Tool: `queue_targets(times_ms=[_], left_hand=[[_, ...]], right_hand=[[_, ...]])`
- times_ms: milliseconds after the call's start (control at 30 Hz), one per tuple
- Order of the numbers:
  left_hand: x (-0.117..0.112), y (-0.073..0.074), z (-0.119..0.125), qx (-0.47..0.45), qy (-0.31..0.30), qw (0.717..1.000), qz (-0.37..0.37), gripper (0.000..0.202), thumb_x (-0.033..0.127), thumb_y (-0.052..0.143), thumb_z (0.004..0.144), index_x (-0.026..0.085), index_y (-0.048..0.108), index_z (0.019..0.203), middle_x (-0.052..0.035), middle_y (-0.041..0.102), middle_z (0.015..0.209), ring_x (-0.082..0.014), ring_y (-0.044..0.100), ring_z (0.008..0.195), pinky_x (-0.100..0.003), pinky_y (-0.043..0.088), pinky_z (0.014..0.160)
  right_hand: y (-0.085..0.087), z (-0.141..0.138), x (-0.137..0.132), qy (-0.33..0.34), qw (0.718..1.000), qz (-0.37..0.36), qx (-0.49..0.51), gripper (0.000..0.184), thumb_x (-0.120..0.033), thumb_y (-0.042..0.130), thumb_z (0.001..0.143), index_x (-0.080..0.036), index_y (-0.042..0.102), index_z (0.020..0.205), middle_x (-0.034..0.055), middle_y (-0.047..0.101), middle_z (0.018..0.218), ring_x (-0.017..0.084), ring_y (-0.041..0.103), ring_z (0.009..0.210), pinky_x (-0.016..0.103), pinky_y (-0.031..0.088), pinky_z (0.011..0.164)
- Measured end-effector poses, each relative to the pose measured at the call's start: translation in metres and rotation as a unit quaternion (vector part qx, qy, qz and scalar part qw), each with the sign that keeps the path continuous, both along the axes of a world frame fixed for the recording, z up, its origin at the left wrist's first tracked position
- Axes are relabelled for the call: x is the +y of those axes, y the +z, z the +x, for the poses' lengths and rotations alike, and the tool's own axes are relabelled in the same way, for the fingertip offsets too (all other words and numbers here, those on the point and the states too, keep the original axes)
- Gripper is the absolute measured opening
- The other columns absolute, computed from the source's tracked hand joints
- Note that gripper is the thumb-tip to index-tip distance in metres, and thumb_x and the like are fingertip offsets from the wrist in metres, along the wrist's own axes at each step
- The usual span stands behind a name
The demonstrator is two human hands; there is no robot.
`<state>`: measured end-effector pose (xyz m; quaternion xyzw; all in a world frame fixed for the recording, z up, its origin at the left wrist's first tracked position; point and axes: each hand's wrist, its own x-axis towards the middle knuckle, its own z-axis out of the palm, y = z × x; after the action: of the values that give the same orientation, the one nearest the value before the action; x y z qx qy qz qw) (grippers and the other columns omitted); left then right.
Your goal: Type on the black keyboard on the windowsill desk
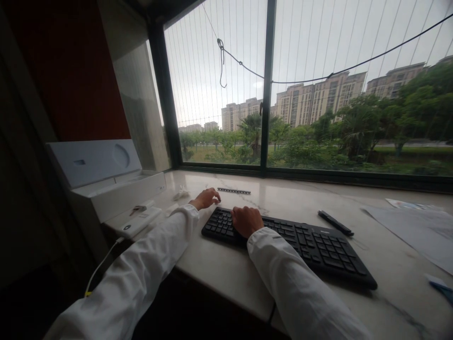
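While the right hand (pixel 247 221) rests palm-down on the left end of the black keyboard (pixel 286 241), its fingers curled loosely over the keys and gripping nothing, the left hand (pixel 205 198) sits just beyond the keyboard's far left corner on the pale marble counter (pixel 226 269), fingers bent and tips down; whether they pinch anything cannot be told. The keyboard lies askew across the counter, its right end nearer the viewer. A black pen (pixel 335 223) lies just behind the keyboard's right half, a thin dark strip (pixel 234 191) lies near the left hand toward the window (pixel 269 85), and a crumpled white scrap (pixel 181 192) lies to its left. An open white box (pixel 106 184) stands at the counter's left end; papers (pixel 417 229) lie at the far right. Judged from this pose, steadying or shifting the keyboard goes best with even downward pressure from the palm rather than the fingertips, sliding it flat so that keys are not pressed and the pen is not nudged.
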<state>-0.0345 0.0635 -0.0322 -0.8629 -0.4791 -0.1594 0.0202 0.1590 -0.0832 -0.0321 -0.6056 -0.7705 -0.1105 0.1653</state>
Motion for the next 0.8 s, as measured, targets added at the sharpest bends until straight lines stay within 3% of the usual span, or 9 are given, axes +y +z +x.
queue_targets(times_ms=[100,300,500,800], left_hand=[[-0.01,0.012,0.0,-0.043,-0.044,0.998,-0.024,0.02,0.035,0.064,0.075,0.024,0.07,0.09,-0.0009,0.066,0.094,-0.0167,0.058,0.094,-0.028,0.04,0.09],[-0.039,0.034,0.004,-0.096,-0.138,0.974,-0.153,0.041,0.05,0.064,0.07,0.019,0.07,0.096,-0.0028,0.069,0.084,-0.0142,0.062,0.078,-0.022,0.044,0.072],[-0.046,0.029,-0.008,-0.1,-0.176,0.958,-0.205,0.038,0.047,0.067,0.068,0.018,0.071,0.093,-0.0032,0.07,0.084,-0.0144,0.061,0.08,-0.021,0.043,0.072],[-0.039,0.022,-0.01,-0.059,-0.175,0.965,-0.187,0.026,0.037,0.071,0.066,0.02,0.073,0.086,-0.0017,0.071,0.082,-0.0139,0.062,0.079,-0.02,0.043,0.071]], right_hand=[[0.0,0.0,0.0,0.005,1.0,-0.001,-0.002,0.045,-0.039,0.027,0.091,-0.018,0.067,0.091,0.0123,0.068,0.083,0.025,0.065,0.077,0.034,0.044,0.066],[0.001,-0.002,-0.002,-0.001,1.0,-0.013,-0.01,0.045,-0.039,0.026,0.091,-0.019,0.066,0.094,0.0125,0.067,0.085,0.024,0.064,0.079,0.034,0.043,0.069],[0.006,-0.008,-0.008,-0.006,0.999,-0.017,-0.043,0.045,-0.04,0.024,0.092,-0.021,0.065,0.094,0.0107,0.067,0.084,0.022,0.064,0.079,0.032,0.042,0.069],[0.004,-0.015,-0.009,-0.01,0.997,-0.015,-0.075,0.044,-0.039,0.024,0.092,-0.022,0.064,0.096,0.0102,0.067,0.083,0.023,0.064,0.077,0.032,0.042,0.067]])
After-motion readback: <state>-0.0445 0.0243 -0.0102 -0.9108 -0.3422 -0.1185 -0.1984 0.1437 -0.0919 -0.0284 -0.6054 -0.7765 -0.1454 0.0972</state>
